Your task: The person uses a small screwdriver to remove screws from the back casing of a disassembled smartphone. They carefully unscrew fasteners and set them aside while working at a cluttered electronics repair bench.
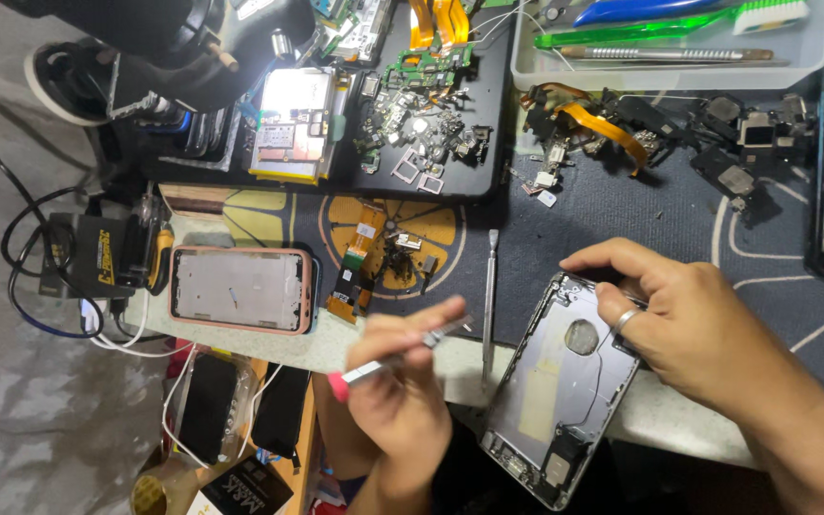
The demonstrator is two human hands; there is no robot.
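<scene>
Left hand (402, 391) is closed around a slim metal hand tool with a pink end (395, 356), held at the near edge of the bench, tip angled up and to the right. Can't tell the tool type exactly.

Right hand (689, 319) grips the top end of an opened grey phone rear housing (565, 391), fingers curled over its upper edge, ring on one finger. The housing lies tilted, its lower end hanging over the near edge of the bench.

A metal spudger (490, 305) lies upright on the dark work mat (622, 205), just left of the housing. A phone frame in a pink case (240, 289) sits toward the left edge. Loose small parts sit on a black tray (488, 143) at the far side, and a clear plastic tray (669, 72) holds tools in the far right corner.
</scene>
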